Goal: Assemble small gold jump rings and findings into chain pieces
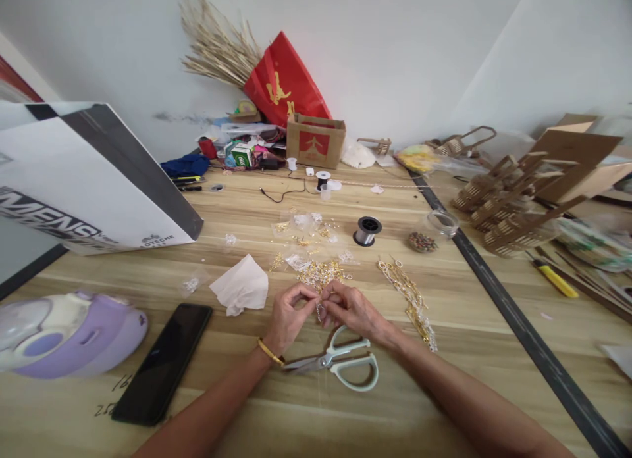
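Above the wooden table, my left hand (290,315) and my right hand (354,309) meet fingertip to fingertip. Both are closed in a pinch on a short silvery beaded strand (318,312), which hangs between them; its finer detail is too small to make out. Just beyond the fingers lies a loose pile of gold and silver beads (323,272). Scissors with pale green handles (354,371) lie partly open beneath my wrists, blades pointing left. To the right of my right hand rest several gold and silver beaded strands (409,297).
A crumpled tissue (241,285), a black phone (162,362) and a purple-and-white device (81,336) lie to the left. Farther back stand a wire spool (367,231) and a tipped jar of beads (424,239). Woven baskets (508,204) and a yellow cutter (555,278) are at right.
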Available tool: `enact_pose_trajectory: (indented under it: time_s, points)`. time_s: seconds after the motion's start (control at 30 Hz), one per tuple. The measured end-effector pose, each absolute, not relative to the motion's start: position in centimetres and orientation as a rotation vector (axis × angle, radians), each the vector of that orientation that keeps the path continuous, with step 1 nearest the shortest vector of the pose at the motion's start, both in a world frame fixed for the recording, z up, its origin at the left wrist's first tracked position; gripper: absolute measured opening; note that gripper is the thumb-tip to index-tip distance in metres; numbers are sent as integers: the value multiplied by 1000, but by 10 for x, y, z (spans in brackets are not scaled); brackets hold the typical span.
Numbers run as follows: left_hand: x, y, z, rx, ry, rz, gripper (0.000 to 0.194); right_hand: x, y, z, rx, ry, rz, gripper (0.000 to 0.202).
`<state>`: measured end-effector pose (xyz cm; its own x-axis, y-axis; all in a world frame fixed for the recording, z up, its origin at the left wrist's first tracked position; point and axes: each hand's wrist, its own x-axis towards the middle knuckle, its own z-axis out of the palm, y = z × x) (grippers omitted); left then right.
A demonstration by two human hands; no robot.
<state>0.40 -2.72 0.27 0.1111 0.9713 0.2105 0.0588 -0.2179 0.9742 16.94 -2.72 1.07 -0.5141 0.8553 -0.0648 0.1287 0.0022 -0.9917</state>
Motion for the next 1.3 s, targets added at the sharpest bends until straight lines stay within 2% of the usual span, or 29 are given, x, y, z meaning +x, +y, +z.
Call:
enact_pose_trajectory:
  time_s: [0.4, 0.83, 1.17, 1.3]
  points:
    - [4, -29, 7, 1596, 1100, 1205, 7, 171, -27, 16, -1007, -1669, 1548, 24]
    - [4, -26, 5, 1454, 1109, 1179, 7, 175, -24, 14, -1098, -1731, 1280, 19]
    - [3, -30, 16, 1698, 1087, 1253, 7, 174, -21, 9, -1164, -1670, 1323, 16]
    - [3, -31, 17, 1635, 1115, 1164, 8, 175, -21, 8, -1155, -1740, 1284, 14]
